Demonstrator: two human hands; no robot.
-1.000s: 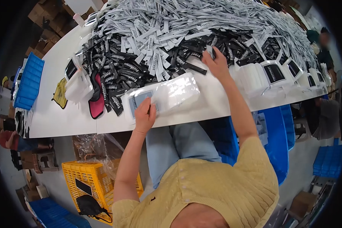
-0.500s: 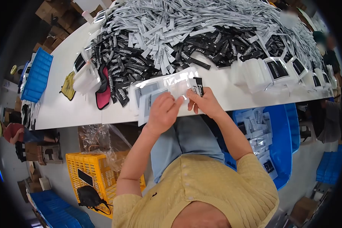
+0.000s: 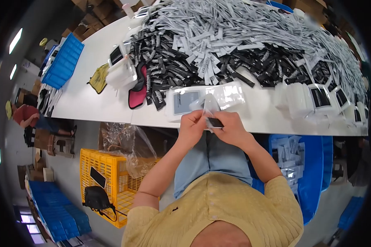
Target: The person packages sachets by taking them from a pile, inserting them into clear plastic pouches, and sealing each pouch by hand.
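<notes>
Both hands meet at the table's front edge. My left hand [image 3: 192, 126] is closed, pinching a clear plastic bag [image 3: 210, 103] that stands up between the hands. My right hand [image 3: 231, 131] is closed too, with a black stick sachet [image 3: 214, 122] by its thumb at the bag's lower part. How far the sachet is inside the bag I cannot tell. Just beyond the hands lies a flat stack of clear bags with a grey printed label [image 3: 186, 102]. A heap of black sachets [image 3: 169, 66] and white stick sachets [image 3: 210, 41] covers the table behind.
Bundled white packs [image 3: 303, 101] stand at right, another bundle [image 3: 122, 74] at left beside a pink-and-black pouch [image 3: 137, 96] and a yellow cloth [image 3: 98, 79]. Below the table are a yellow crate [image 3: 111, 181] and a blue bin [image 3: 313, 181]. A person [image 3: 27, 116] sits far left.
My hands have drawn together and toward my body, lifting the plastic bag off the stack. The black sachet has moved from upright beside the bag to between the hands. The view has shifted.
</notes>
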